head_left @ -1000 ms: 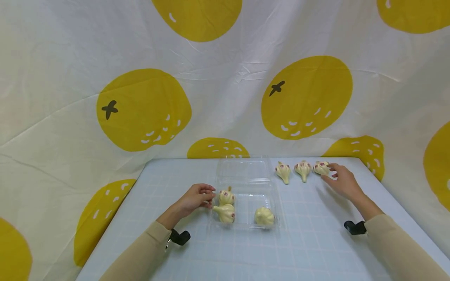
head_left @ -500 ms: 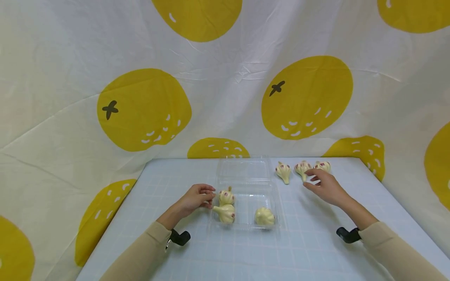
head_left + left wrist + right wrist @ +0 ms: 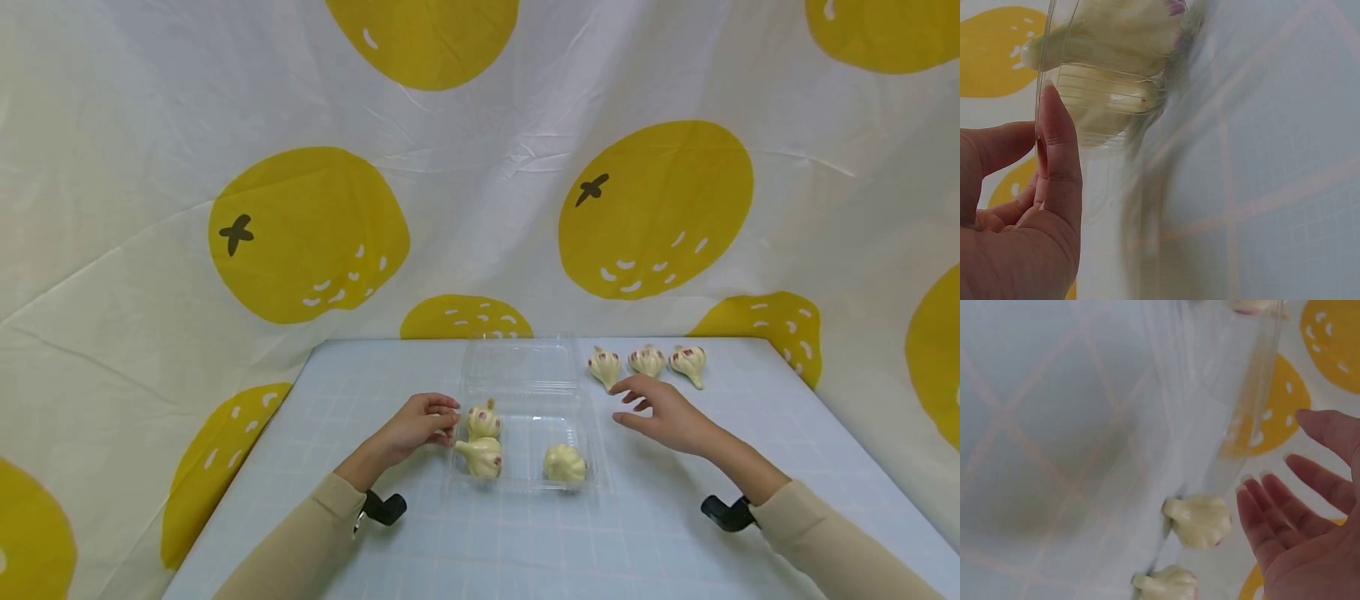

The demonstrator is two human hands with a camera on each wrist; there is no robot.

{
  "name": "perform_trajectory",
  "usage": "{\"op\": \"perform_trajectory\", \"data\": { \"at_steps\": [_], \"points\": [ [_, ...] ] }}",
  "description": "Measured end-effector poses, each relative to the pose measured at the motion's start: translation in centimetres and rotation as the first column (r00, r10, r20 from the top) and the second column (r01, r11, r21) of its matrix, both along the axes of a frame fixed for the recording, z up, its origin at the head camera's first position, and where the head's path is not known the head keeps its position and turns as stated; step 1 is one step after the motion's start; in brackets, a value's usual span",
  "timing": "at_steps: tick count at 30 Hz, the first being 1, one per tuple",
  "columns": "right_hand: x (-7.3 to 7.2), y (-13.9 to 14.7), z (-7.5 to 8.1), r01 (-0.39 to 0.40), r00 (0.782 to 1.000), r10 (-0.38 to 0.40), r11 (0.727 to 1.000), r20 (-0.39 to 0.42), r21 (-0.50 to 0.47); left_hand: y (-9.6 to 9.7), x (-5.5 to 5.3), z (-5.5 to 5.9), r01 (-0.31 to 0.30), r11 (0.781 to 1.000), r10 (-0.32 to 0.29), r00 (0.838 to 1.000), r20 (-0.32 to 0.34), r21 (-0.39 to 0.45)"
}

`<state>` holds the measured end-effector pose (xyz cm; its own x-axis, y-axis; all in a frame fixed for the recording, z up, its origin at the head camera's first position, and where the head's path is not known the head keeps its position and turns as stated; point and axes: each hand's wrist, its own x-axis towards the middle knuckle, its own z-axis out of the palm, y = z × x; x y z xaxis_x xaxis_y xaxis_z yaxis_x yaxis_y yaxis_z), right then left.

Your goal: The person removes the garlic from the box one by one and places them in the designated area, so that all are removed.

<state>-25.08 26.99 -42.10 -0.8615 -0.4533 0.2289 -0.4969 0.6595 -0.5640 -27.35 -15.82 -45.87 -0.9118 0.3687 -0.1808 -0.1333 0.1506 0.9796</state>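
Note:
An open clear plastic clamshell box (image 3: 525, 433) lies mid-table. In it, two garlic bulbs sit at the left, the front one (image 3: 480, 457) below the back one (image 3: 483, 420), and a third bulb (image 3: 566, 462) at the front right. My left hand (image 3: 420, 427) pinches the box's left rim between thumb and finger, as the left wrist view shows. My right hand (image 3: 663, 417) hovers right of the box, fingers parted and holding nothing. Beyond it, three bulbs stand in a row: a left one (image 3: 603, 367), a middle one (image 3: 647, 360) and a right one (image 3: 688, 364).
The box's raised lid (image 3: 521, 364) leans back behind its base. A pale blue checked cloth (image 3: 525, 550) covers the table. Behind the far edge hangs a white curtain (image 3: 480, 208) printed with yellow fruit.
My right hand has left the rightmost garlic bulb and moved left, past the middle one, toward the box. That bulb now lies with its stem pointing forward. My left hand stays put.

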Motion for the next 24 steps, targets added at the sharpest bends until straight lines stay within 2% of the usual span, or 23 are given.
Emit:
{"op": "perform_trajectory", "data": {
  "at_steps": [4,8,15,24],
  "points": [
    [0.5,-1.2,0.1,-0.126,0.992,0.126,0.992,0.006,-0.009,0.0,-0.1,-0.1,0.001,1.000,-0.001,1.000,-0.002,-0.002],
    [0.9,-2.3,0.2,-0.245,0.969,0.245,0.969,0.027,-0.017,0.0,-0.1,-0.1,0.002,1.000,-0.003,1.000,-0.002,-0.005],
    [1.6,-3.2,0.3,-0.342,0.938,0.342,0.940,0.052,-0.010,-0.1,-0.1,-0.2,0.005,1.000,-0.005,1.000,-0.005,-0.006],
    [2.1,-4.5,0.1,-0.469,0.881,0.468,0.883,0.071,0.000,0.0,0.0,-0.1,0.002,1.000,-0.002,1.000,-0.003,0.002]
  ]
}}
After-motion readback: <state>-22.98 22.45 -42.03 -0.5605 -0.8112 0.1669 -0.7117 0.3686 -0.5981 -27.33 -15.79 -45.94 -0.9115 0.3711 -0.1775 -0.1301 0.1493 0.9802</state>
